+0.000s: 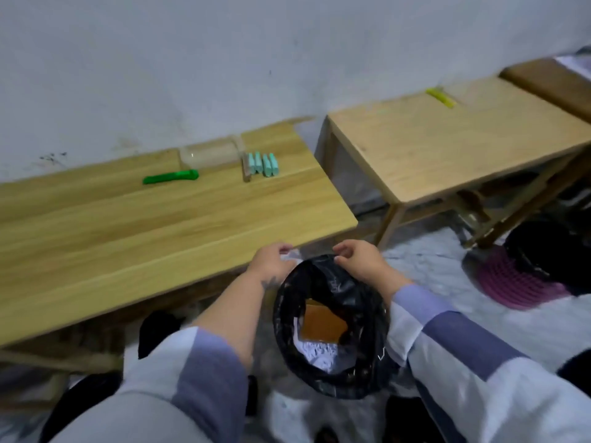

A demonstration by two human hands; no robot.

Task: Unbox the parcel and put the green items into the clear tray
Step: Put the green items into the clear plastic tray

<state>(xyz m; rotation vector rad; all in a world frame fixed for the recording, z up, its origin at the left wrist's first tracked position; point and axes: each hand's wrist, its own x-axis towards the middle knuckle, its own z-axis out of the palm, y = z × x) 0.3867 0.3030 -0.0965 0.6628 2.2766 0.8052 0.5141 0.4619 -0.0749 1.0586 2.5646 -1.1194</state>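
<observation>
- Your left hand (271,262) pinches a pale wrapper scrap (292,254) over the black-lined bin (332,327); your right hand (358,260) hangs loosely curled, holding nothing.
- Let go early and the scrap lands on the floor.
- The green tool (170,177) and mint pieces (263,162) lie on the table (160,225) beside the clear tray (209,155), not inside: easy to forget.

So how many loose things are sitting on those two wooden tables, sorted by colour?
Bright green: 1, the green tool
Pale teal: 4, the teal pieces
Clear: 1, the clear tray
Yellow: 1, the yellow item
Total: 7
</observation>
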